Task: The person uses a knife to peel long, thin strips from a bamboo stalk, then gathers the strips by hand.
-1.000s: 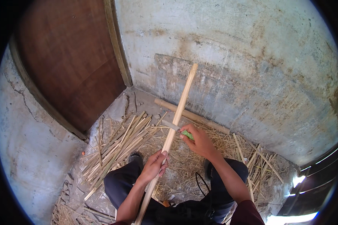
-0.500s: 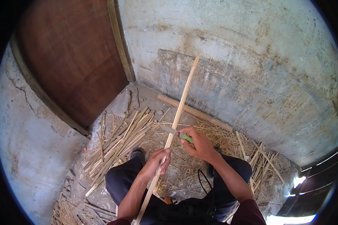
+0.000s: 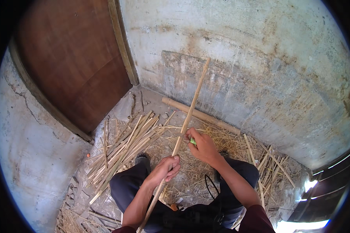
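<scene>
A long pale bamboo strip [image 3: 192, 105] slants up from my lap toward the wall. My left hand [image 3: 165, 169] is closed round it below its middle. Higher up, my right hand [image 3: 203, 145] grips a knife [image 3: 193, 141] by its green handle, of which only a bit shows between the fingers. The blade lies against the strip, seen nearly edge-on. Small fibres stick out along the strip's upper part.
A heap of split bamboo strips [image 3: 124, 147] lies left of my legs, and more strips [image 3: 274, 167] are at the right. A bamboo pole [image 3: 201, 115] rests along the stained wall [image 3: 252, 70]. Shavings [image 3: 188, 174] cover the floor. A brown door [image 3: 72, 58] stands at the left.
The bamboo strip has turned in my left hand and now shows a narrower, darker side. My right hand and the knife have shifted slightly, and the blade is now less visible.
</scene>
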Demonstrator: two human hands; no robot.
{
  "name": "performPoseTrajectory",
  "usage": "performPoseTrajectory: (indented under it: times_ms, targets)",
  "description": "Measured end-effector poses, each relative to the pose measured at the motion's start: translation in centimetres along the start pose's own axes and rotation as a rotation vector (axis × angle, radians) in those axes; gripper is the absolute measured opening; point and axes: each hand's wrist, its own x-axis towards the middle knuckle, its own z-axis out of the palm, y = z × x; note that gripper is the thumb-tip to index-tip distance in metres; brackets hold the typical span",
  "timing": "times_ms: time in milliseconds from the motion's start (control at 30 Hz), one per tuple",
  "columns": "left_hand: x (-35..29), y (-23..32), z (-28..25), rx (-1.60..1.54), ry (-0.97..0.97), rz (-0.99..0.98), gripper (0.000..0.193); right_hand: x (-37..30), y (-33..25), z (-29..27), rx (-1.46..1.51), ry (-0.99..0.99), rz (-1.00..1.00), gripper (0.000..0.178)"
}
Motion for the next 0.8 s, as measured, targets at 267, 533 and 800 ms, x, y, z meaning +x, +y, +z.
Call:
performPoseTrajectory:
  times_ms: [267,533,800]
  targets:
    - [0.5,-1.3,-1.5,-0.434,-0.242,-0.028,0.045,0.2,-1.5,-1.8,0.626,-0.028,0.189,0.031]
    - [0.6,-1.1,-0.7,-0.337,-0.082,0.035,0.049,0.0,-0.8,-2.3,0.607,-0.001,0.104,0.018]
    - [0.2,-0.2,-0.4,-0.102,0.085,0.104,0.044,-0.9,-1.1,-1.1,-0.014,0.237,-0.366,0.019]
